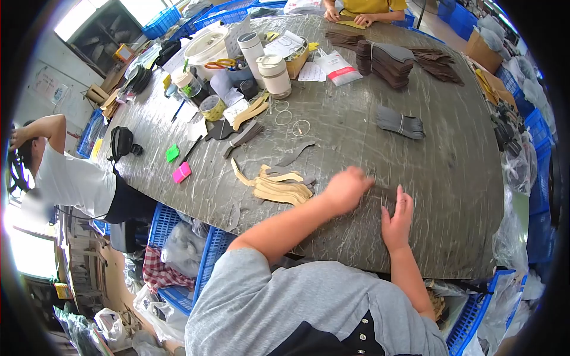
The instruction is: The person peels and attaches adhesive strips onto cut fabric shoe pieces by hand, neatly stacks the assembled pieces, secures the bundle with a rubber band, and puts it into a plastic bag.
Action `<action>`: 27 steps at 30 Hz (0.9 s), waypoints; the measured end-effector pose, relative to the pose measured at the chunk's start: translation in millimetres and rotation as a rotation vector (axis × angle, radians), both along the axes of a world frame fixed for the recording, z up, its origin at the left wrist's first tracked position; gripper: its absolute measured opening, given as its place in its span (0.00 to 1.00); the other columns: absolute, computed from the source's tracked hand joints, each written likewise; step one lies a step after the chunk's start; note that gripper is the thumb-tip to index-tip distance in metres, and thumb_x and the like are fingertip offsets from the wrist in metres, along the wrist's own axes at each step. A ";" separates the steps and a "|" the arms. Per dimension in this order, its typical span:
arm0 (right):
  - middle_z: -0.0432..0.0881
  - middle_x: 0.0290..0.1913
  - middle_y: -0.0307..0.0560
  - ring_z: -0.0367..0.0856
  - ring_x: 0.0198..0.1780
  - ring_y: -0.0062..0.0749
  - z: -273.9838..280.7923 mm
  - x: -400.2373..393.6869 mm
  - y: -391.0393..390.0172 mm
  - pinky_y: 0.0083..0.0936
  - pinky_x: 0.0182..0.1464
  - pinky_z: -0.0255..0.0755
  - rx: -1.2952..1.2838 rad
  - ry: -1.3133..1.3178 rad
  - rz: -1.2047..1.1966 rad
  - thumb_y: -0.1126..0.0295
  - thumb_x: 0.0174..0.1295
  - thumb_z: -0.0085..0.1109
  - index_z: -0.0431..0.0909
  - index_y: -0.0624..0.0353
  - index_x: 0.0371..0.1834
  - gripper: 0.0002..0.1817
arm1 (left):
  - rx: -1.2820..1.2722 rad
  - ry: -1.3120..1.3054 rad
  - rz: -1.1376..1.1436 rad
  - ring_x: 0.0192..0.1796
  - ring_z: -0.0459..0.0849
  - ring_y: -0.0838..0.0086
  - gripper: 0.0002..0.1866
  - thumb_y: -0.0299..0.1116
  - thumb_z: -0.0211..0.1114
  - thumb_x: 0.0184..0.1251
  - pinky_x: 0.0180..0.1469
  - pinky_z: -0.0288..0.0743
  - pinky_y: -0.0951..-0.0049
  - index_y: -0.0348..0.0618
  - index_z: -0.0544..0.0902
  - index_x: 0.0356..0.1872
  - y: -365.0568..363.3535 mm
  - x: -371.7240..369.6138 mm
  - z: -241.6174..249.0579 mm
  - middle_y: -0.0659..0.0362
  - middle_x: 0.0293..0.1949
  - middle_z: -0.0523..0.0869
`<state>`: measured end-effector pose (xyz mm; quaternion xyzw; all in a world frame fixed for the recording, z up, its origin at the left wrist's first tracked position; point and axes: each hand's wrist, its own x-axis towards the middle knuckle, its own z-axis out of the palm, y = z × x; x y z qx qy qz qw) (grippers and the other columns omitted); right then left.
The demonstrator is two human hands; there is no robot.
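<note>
Near the front of the dark table (451, 219), my left hand (349, 188) is closed and blurred, its fingers at the left end of a small dark piece (385, 193). My right hand (399, 221) stands at the other end of that piece, thumb and fingers raised and apart; whether it grips the edge is hard to see. Left of my left hand lies a fanned pile of tan strips (279, 188) with some grey ones among them. One grey curved strip (295, 154) rests just above the pile.
Across the table are stacked brown pieces (385, 64), a banded grey bundle (401, 123), a white jar (274, 77) and a thermos (251, 54). A person in yellow (371, 7) works at the far edge; another in white (74, 178) is at the left.
</note>
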<state>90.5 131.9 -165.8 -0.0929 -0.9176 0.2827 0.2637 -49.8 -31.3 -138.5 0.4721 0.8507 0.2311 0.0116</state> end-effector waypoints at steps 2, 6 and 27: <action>0.67 0.61 0.57 0.68 0.62 0.54 -6.6 2.2 4.4 0.43 0.66 0.63 0.025 -0.068 0.026 0.75 0.57 0.66 0.62 0.59 0.74 0.39 | 0.024 -0.068 0.156 0.47 0.84 0.45 0.21 0.26 0.59 0.61 0.49 0.78 0.50 0.47 0.82 0.57 1.2 -50.8 14.7 0.42 0.42 0.85; 0.69 0.58 0.55 0.68 0.60 0.54 -0.8 -0.8 1.9 0.47 0.65 0.62 0.099 -0.117 0.078 0.73 0.55 0.67 0.68 0.60 0.66 0.33 | 0.073 -0.245 0.376 0.46 0.87 0.49 0.18 0.28 0.62 0.61 0.51 0.79 0.57 0.48 0.87 0.52 -2.1 -166.1 31.3 0.44 0.43 0.88; 0.73 0.56 0.50 0.70 0.59 0.48 5.6 -5.1 2.3 0.46 0.58 0.63 0.095 -0.105 0.069 0.71 0.56 0.64 0.76 0.56 0.57 0.22 | -0.049 0.010 0.069 0.74 0.65 0.54 0.42 0.52 0.77 0.48 0.74 0.55 0.43 0.44 0.76 0.65 178.6 -177.8 -15.8 0.47 0.68 0.75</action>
